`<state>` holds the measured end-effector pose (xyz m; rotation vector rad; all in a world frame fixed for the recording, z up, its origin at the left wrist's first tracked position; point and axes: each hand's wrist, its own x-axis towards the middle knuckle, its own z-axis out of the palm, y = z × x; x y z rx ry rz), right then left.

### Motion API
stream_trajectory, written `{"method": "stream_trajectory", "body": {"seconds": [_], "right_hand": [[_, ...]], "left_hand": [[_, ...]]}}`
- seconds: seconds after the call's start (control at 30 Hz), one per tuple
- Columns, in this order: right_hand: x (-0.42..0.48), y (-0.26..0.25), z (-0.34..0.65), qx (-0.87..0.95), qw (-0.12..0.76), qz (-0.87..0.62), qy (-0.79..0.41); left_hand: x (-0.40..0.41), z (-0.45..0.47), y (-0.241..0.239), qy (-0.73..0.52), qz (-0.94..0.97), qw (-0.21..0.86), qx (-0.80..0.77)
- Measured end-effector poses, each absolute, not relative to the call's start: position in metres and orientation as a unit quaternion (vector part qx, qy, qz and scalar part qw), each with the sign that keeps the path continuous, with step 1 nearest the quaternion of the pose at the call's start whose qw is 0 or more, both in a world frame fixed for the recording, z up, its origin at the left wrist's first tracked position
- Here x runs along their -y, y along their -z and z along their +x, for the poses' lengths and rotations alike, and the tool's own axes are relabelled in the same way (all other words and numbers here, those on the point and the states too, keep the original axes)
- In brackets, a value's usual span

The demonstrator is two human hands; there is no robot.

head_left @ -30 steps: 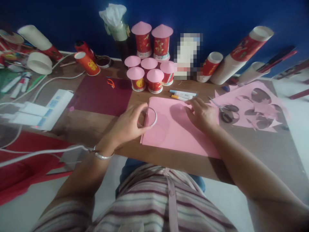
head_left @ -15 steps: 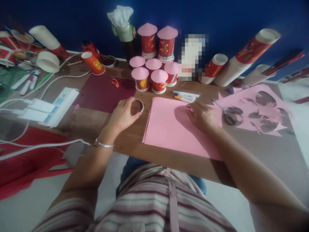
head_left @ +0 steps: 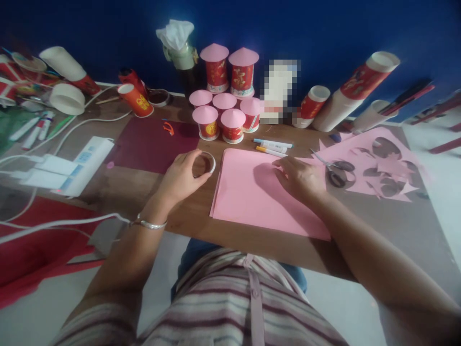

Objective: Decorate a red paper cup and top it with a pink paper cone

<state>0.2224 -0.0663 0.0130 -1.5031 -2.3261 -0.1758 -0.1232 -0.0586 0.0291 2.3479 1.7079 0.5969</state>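
White ring in left fingers, pink sheets, 2 markers, labels illegible

Left and back margins, blue wall behind.
White power strip, two white adapters plugged in, white cables looping about; red sheeting low at left. Near wall: pale green vase, crumpled white tissue at its mouth.

Pink paper sheets, white-rimmed ring, red patterned cups, pink cones, dark-blue wall, striped shirt
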Motion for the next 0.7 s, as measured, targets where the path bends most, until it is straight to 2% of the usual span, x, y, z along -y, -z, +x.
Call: {"method": "stream_trajectory", "body": {"seconds": [0.13, 0.33, 0.47, 0.57, 0.7], "right_hand": [[0.081, -0.024, 0.229, 0.847, 0.192, -0.494, 0.039], [0.12, -0.038, 0.242, 0.889, 0.131, -0.435, 0.049], [0.133, -0.043, 0.248, 0.898, 0.099, -0.423, 0.067], [0.134, -0.047, 0.25, 0.89, 0.056, -0.444, 0.088], [0.143, -0.06, 0.244, 0.888, -0.01, -0.455, 0.071]], "left_hand": [[0.06, -0.127, -0.037, -0.223, 0.772, 0.089, -0.588], [0.053, -0.141, -0.028, -0.138, 0.795, 0.029, -0.589], [0.06, -0.13, -0.031, -0.208, 0.825, 0.002, -0.525], [0.069, -0.108, -0.041, -0.221, 0.841, 0.026, -0.494], [0.073, -0.085, -0.049, -0.151, 0.858, 0.098, -0.48]]}}
